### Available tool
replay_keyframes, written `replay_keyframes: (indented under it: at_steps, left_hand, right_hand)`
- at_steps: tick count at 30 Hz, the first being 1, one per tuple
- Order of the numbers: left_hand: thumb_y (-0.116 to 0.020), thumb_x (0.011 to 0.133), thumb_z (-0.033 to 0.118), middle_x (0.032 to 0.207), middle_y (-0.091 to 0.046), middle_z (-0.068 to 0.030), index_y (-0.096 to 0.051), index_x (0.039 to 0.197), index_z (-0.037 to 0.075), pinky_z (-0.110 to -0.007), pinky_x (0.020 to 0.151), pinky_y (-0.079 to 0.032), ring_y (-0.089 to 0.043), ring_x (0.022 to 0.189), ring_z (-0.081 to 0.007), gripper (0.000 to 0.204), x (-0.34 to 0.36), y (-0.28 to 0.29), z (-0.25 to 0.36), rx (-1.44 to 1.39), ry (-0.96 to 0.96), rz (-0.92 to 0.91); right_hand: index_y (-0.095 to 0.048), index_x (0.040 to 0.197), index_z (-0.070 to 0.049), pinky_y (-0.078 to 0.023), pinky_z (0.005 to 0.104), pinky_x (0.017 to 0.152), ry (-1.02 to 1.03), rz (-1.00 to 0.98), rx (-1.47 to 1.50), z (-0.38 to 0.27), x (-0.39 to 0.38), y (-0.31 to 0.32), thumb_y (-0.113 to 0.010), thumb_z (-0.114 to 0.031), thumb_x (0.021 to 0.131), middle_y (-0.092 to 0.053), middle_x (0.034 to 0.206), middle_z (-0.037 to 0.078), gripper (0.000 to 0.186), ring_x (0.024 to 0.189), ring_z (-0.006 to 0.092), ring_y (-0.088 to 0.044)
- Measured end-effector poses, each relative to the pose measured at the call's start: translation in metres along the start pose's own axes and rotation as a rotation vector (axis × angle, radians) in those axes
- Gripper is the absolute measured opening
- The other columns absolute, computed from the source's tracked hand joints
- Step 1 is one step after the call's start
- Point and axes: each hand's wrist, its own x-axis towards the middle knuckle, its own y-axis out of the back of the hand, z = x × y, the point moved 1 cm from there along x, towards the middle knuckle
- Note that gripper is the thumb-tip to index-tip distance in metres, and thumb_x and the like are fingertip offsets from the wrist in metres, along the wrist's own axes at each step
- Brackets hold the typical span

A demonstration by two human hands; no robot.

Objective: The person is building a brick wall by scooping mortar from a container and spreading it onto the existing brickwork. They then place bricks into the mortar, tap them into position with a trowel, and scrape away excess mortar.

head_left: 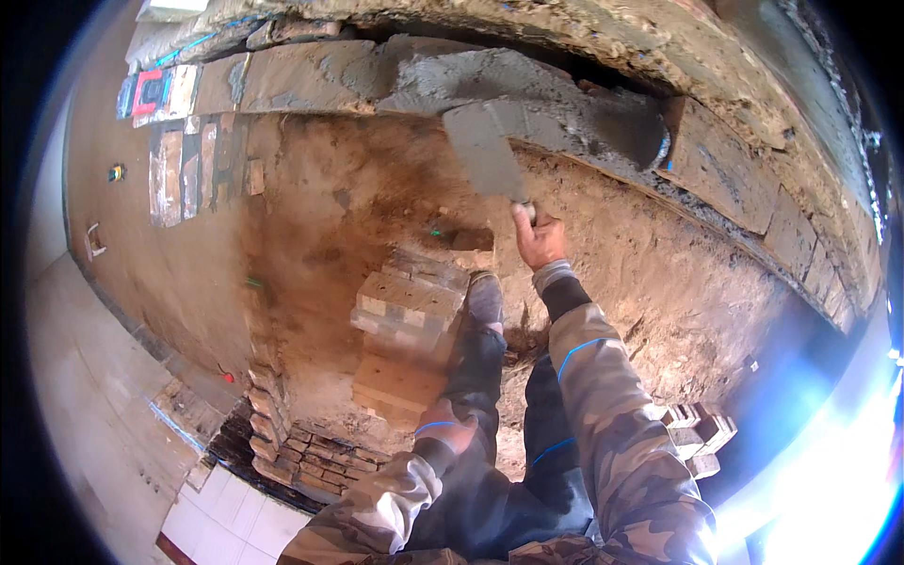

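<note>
My right hand [540, 241] is stretched forward, its fingers wrapped round the handle of a trowel. The broad trowel blade [485, 151] is grey with mortar. Its far end meets the front edge of wet mortar [480, 77] spread along the top of a low brick course. My left hand [446, 429] lies against my left leg near the knee; its fingers do not show clearly. A stack of bricks [414, 294] stands on the dirt just left of my foot.
Bare bricks [725, 160] continue the course to the right, below a rough earth bank [603, 47]. More bricks are piled at lower left [315, 460] and lower right [699, 435]. A red and white box [155, 92] sits on the course's left end. Strong light glares at lower right.
</note>
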Motion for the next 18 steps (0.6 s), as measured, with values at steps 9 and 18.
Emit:
replay_keyframes:
  at_steps: [9,18]
  left_hand:
    - [-0.068,0.083,0.049,0.133,-0.057,-0.0293,-0.053,0.133,-0.005,-0.043,0.106,-0.046,-0.055,0.126,-0.0404,0.076,0.004,-0.014,-0.003,0.032,-0.03,0.091]
    - [-0.065,0.082,0.048,0.115,-0.067,-0.027,-0.065,0.119,0.005,-0.049,0.092,-0.052,-0.063,0.11,-0.0422,0.056,-0.006,-0.01,-0.002,-0.11,-0.067,0.11]
  right_hand:
    - [-0.065,0.086,0.002,-0.052,0.0413,0.064,0.024,0.229,0.223,0.078,0.02,0.092,-0.071,-0.042,0.09,-0.064,0.068,0.021,0.045,0.068,0.022,-0.068]
    - [-0.071,0.095,-0.003,-0.052,0.0464,0.075,-0.136,-0.074,-0.444,0.129,-0.115,0.15,-0.063,-0.057,0.09,-0.07,0.088,0.025,0.055,0.088,0.0435,-0.067]
